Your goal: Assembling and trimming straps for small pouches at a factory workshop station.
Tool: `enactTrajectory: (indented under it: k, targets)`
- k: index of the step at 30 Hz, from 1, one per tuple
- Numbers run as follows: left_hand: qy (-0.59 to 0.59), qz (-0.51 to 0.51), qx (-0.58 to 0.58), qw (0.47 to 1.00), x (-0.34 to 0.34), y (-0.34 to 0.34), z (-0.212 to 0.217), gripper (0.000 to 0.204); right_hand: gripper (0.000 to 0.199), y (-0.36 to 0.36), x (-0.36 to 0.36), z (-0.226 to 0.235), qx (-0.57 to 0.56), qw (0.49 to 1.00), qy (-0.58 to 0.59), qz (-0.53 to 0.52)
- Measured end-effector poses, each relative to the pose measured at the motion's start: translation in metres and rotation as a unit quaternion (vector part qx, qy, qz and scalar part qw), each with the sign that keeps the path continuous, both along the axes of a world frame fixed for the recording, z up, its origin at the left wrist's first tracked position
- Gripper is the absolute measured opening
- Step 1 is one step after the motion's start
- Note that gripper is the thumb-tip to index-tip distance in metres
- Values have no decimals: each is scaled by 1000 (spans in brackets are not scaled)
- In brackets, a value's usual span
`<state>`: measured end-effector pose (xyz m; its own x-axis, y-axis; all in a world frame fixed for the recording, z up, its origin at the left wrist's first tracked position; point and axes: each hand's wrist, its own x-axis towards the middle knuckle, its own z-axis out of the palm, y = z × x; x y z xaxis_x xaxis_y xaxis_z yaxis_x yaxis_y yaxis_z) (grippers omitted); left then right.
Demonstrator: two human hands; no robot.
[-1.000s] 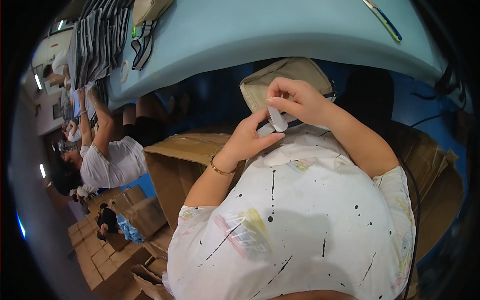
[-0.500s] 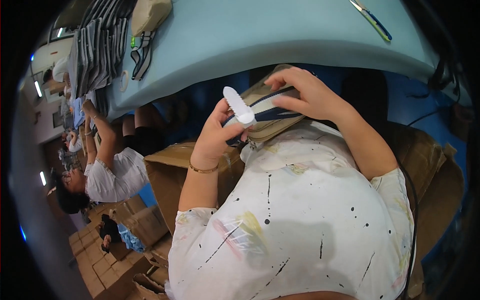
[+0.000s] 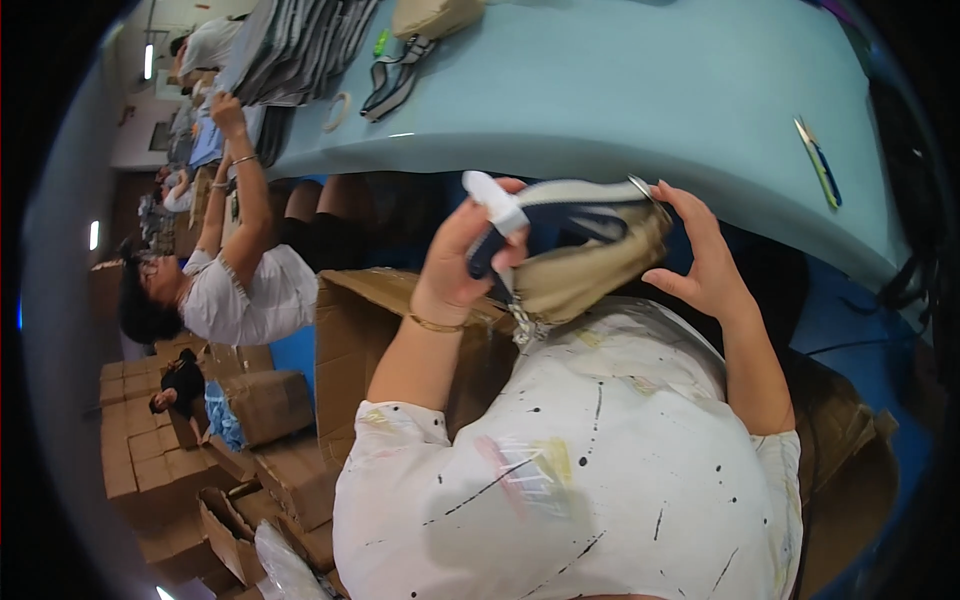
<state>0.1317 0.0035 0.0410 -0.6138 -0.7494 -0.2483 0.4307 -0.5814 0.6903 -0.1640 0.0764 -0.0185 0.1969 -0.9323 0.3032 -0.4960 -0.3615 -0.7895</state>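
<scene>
A beige bag (image 3: 570,285) hangs in front of my chest, slightly blurred, with a metal clasp and chain at its lower left end. Its navy and white webbing strap (image 3: 580,192) is folded into a bundle, and a white toothed plastic band (image 3: 492,200) wraps around it. My left hand (image 3: 462,255) is closed on the strap beside that band. At the bag's other end, my right hand (image 3: 703,255) has thumb and fingers apart. Its fingertips are close to a metal ring on the strap; whether they touch it I cannot tell.
A pale blue-covered table (image 3: 620,100) lies ahead, with thread snips (image 3: 820,165) at right. Another beige bag (image 3: 435,15), a tape ring (image 3: 337,112) and stacked grey pieces (image 3: 300,50) lie at left. A co-worker (image 3: 245,290) sits left. An open cardboard box (image 3: 365,350) stands beside me.
My right hand has moved off the strap to the right, and its fingers have spread. The left hand has shifted slightly right with the strap and bag, which has swung outward. The view has turned.
</scene>
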Motion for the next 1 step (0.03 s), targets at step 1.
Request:
enactTrajectory:
  k: [1]
  targets:
    - [55, 4, 32, 998, 4, -7, 0, 49, 94, -2, -1, -10, 43, 990, -130, 31]
